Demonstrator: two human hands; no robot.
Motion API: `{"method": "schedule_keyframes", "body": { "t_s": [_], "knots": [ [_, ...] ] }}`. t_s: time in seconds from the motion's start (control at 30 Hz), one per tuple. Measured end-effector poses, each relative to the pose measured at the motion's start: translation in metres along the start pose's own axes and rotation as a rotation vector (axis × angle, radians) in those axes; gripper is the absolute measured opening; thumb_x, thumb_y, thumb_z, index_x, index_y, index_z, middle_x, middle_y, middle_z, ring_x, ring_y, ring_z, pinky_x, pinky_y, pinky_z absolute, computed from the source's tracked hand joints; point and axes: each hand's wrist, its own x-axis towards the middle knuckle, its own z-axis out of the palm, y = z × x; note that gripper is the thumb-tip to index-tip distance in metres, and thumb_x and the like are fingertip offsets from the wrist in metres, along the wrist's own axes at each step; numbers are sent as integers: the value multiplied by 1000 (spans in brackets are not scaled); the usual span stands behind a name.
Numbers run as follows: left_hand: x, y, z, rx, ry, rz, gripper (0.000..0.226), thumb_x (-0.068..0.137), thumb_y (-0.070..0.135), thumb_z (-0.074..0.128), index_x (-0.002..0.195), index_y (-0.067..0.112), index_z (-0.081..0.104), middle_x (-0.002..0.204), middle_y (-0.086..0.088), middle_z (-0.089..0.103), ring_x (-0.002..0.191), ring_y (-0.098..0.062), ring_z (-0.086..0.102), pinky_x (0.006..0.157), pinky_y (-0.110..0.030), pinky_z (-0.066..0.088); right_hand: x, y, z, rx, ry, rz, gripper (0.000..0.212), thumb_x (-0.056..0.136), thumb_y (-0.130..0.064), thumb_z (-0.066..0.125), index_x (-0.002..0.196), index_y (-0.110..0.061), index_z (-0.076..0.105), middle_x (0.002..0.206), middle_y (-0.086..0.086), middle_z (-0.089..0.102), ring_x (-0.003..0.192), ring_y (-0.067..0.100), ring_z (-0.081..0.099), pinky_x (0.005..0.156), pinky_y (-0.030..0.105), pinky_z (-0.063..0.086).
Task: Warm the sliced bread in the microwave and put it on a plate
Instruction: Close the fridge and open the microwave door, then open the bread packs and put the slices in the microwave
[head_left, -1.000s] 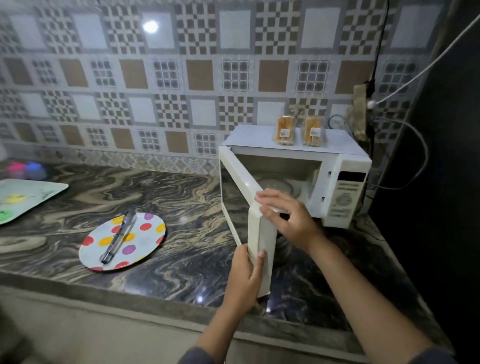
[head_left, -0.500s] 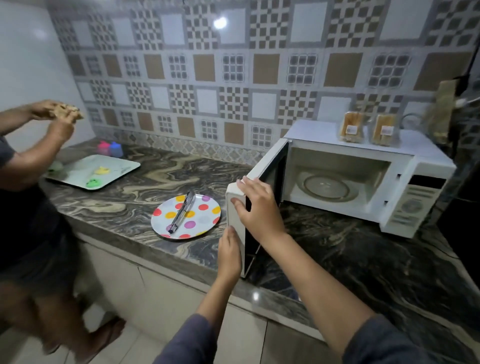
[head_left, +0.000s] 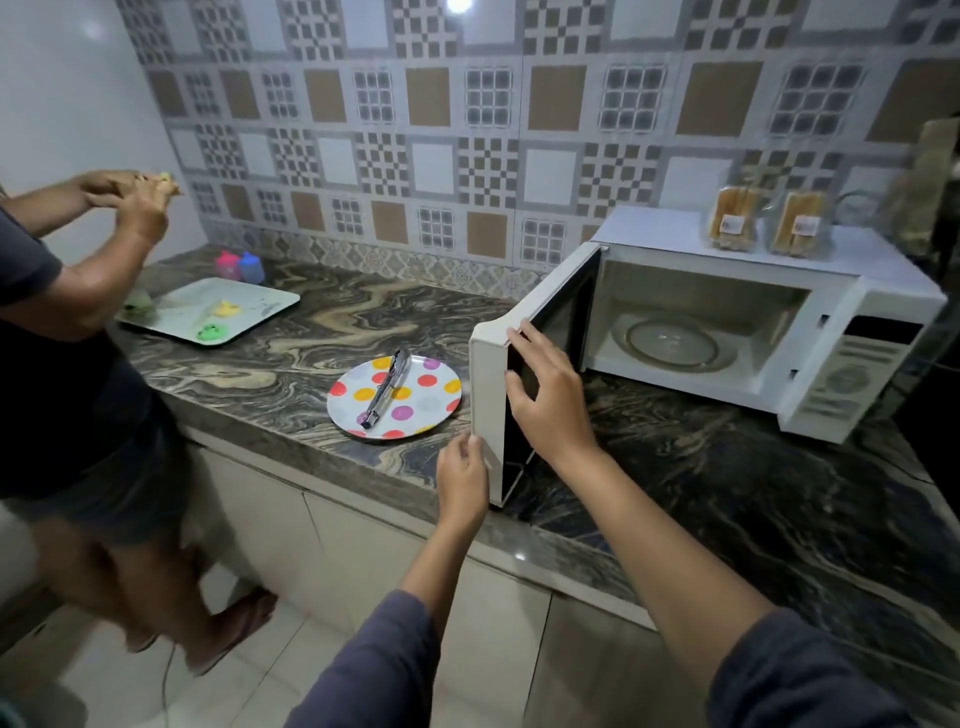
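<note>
Microwave (head_left: 737, 332) stands on the marbled worktop (head_left: 675, 467), door (head_left: 491, 410) swung wide toward the person. Cavity is bare: glass turntable (head_left: 675, 345) visible, nothing on it.

Sliced bread: two clear packets (head_left: 763, 223) upright on the microwave's roof, side by side toward the back right, each with a small label. Not yet touched.

Right hand (head_left: 545, 400) lies against the inner face of the door, fingers (head_left: 524, 338) loosely spread, tips curling over the top edge. Left hand (head_left: 462, 478) is at the door's outer lower edge, fingers together, thumb tip touching the edge; a light steadying contact, not a firm grasp.

Spotted plate (head_left: 415, 415) sits on the worktop just left of the door, with metal tongs (head_left: 387, 389) lying across it.

Handling judgement: bread looks light and soft, crushes easily; the film wrap is probably slippery and crinkly. Best taken by the packet's sides with a broad, gentle hold rather than pinched at the top. Slices out of the wrap will bend and tear; support from beneath or use the tongs lightly. After warming, likely limp and hot, so the tongs suit.

Far left, another person stands at the worktop, hands raised, working something small. A tray (head_left: 270, 306) with coloured lumps lies before them.
</note>
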Motion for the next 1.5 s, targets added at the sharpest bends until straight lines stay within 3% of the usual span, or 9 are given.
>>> {"method": "schedule_keyframes", "body": {
  "t_s": [0.23,0.43,0.53,0.87,1.07,1.23,1.3,1.37,1.5],
  "knots": [
    [-66,-29,11,58,-8,44,29,97,18,39,115,4,57,115,-12,58,112,-26,51,96,-36,39,-66,27,-26,-29,104,169,33,89,-5,53,121,-6,61,131,7,57,123,16,49,100,9,28],
    [-97,-3,64,80,-208,156,33,99,20,38,124,5,54,124,-12,57,117,-24,51,93,-25,36,-97,57,-74,-79,179,326,28,90,-7,53,116,-5,63,120,9,63,115,20,56,96,23,40],
    [-89,28,100,74,-271,192,34,99,22,38,125,6,53,127,-13,55,118,-25,50,95,-25,36,-91,77,-110,-135,220,392,26,90,-7,53,114,-5,63,115,10,65,105,21,59,83,10,37],
    [20,176,224,-87,-334,406,30,96,21,43,120,5,53,117,-12,57,111,-23,53,93,-30,40,29,163,-232,-145,372,446,27,92,-10,51,116,-7,61,121,9,62,116,21,55,95,27,42],
    [99,258,277,-10,-274,497,39,95,22,45,131,5,44,133,-12,48,123,-24,45,105,-36,36,125,214,-280,-93,343,482,32,93,-13,51,123,-8,55,128,9,57,118,21,52,93,26,41],
    [151,289,309,160,-246,369,47,96,24,42,137,2,35,142,-17,38,129,-32,38,106,-40,32,180,259,-297,-104,286,685,40,92,-18,48,131,-9,46,133,10,50,114,26,52,77,23,36],
    [163,295,320,238,-284,267,49,97,25,40,139,1,31,144,-18,35,130,-34,37,106,-41,32,193,277,-296,-107,234,759,20,90,-20,45,106,-13,57,106,7,56,92,24,56,66,26,35],
    [172,298,329,301,-318,186,49,96,26,41,137,0,34,141,-18,40,125,-34,43,103,-40,36,206,293,-294,-96,230,799,15,87,-19,45,73,-15,48,79,5,52,72,20,56,57,27,35],
    [187,297,336,481,-371,184,29,92,18,51,114,-1,53,116,-15,59,106,-28,57,89,-32,46,222,309,-293,28,210,900,8,84,-11,50,83,-5,55,83,11,63,65,16,63,51,21,41]
  ]
}}
